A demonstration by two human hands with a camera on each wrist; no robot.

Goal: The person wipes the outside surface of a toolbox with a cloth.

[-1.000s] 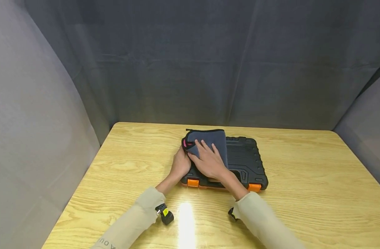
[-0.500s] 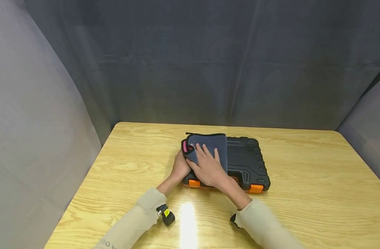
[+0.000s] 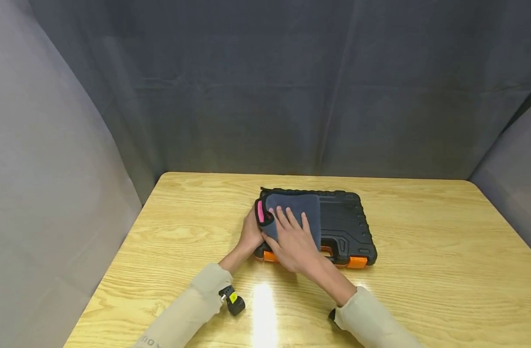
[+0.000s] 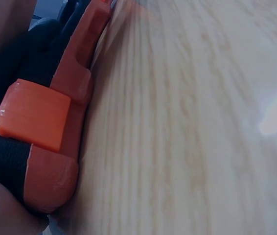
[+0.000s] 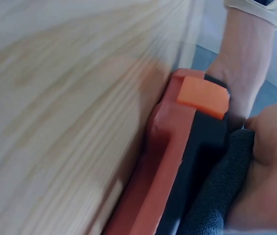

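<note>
Cloth (image 3: 298, 215) and right hand (image 3: 293, 239) are sitting nearer the person than a second ago: the folded grey cloth, which was overhanging the far left corner of the case (image 3: 341, 227), is now lying wholly on the lid, and the hand is reaching further over the front edge. The right hand is pressing down on the cloth with its fingers (image 3: 291, 220) straight and spread, gripping nothing. The left hand (image 3: 251, 233) is resting against the case's left end beside the cloth's pink-trimmed edge (image 3: 260, 211); whether its fingers are curling round anything cannot be told. The black case, with an orange latch (image 3: 357, 262) showing on its near side, is lying flat near the middle of the wooden table (image 3: 422, 241), its right half uncovered. Bare tabletop is stretching wide to both sides and toward the person, while grey curtains (image 3: 265, 96) are closing in the far edge.
</note>
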